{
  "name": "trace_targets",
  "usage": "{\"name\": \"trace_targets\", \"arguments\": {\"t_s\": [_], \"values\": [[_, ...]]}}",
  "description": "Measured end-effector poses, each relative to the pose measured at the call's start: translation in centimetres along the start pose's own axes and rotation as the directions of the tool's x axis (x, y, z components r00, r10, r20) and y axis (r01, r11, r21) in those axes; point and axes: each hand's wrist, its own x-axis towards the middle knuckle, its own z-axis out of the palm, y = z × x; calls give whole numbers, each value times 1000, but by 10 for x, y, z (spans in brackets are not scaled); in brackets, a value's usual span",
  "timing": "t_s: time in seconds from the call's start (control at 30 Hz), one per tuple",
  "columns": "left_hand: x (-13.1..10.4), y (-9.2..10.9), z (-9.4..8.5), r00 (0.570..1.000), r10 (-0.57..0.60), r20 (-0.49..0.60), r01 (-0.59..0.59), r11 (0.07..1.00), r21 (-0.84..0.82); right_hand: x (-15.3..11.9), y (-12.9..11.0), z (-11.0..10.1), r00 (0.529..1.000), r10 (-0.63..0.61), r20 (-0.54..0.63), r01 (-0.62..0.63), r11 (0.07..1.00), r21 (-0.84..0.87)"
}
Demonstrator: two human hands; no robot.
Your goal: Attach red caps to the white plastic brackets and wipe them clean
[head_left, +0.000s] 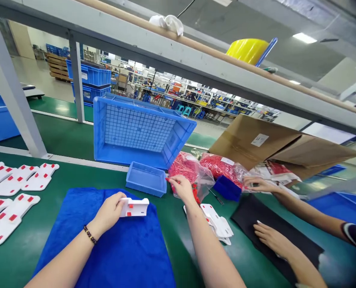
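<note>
My left hand point(113, 210), with a beaded bracelet at its wrist, grips a white plastic part point(140, 209) above a blue cloth point(126, 254). Small red pads show on the part's face. My right hand point(182, 189) pinches a small red piece point(167, 179) at the right end of a shallow blue tray point(146, 179). Just beyond that hand is a clear bag of red pieces point(185, 166). More white parts point(216, 220) lie stacked to the right of my right forearm.
White parts with red pads point(8, 220) lie in rows at left. A large blue crate point(138, 128) stands tilted behind the tray. At right, a co-worker's hands point(270, 238) are over a black cloth point(256, 216), near a dark blue bin point(227, 188) and cardboard box point(256, 140).
</note>
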Motion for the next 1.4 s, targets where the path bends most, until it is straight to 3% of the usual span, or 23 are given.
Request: {"name": "trace_targets", "arguments": {"t_s": [0.2,0.5,0.63,0.77,0.9,1.03,1.2,1.27,1.4], "values": [[6,-20,7,971,-215,-107,195,966,-170,35,-37,27,983,50,174,-2,965,-262],[7,-30,10,960,-246,-134,225,962,-154,32,-46,54,970,84,227,36,878,-477],[8,-31,11,961,-245,-132,228,965,-132,29,-48,51,969,86,231,41,869,-493],[8,-33,12,957,-255,-136,241,964,-111,23,-54,23,991,-75,115,116,905,-409],[8,-30,11,956,-260,-133,249,964,-91,13,-54,4,954,-287,-87,251,923,-292],[7,-24,10,958,-256,-125,249,966,-72,5,-43,13,963,-261,-69,232,930,-287],[7,-19,11,963,-244,-111,237,969,-75,-5,-36,18,957,-242,-162,202,952,-228],[6,-19,11,961,-252,-113,243,966,-85,-16,-39,15,949,-258,-179,237,963,-132],[7,-22,13,949,-291,-124,278,954,-114,-50,-40,15,955,-245,-168,282,923,260]]}}
